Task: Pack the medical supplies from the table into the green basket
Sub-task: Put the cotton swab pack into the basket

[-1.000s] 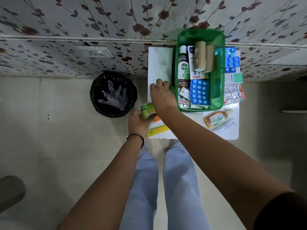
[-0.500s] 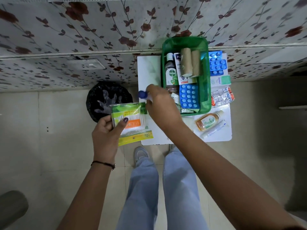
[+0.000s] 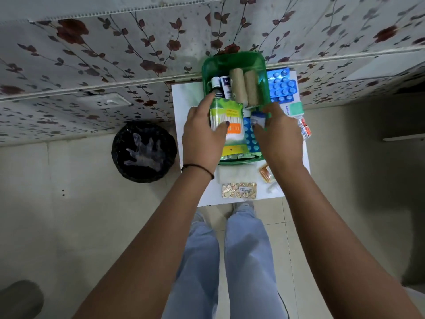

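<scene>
The green basket stands on the small white table against the wall. In it are a dark bottle, a white box, two tan bandage rolls and a blue pill strip. My left hand holds a green and orange packet of cotton swabs over the basket's left half. My right hand is over the basket's right half, gripping a small blue-capped container. A gold pill strip lies on the table near the front edge.
Blue pill strips, a teal and white box and a foil strip lie right of the basket. An amber bottle lies partly under my right forearm. A black bin with a plastic glove stands left of the table.
My left hand has carried the swab packet from left of the table to above the basket. My right hand has moved right with the blue-capped container. The gold pill strip is now uncovered.
</scene>
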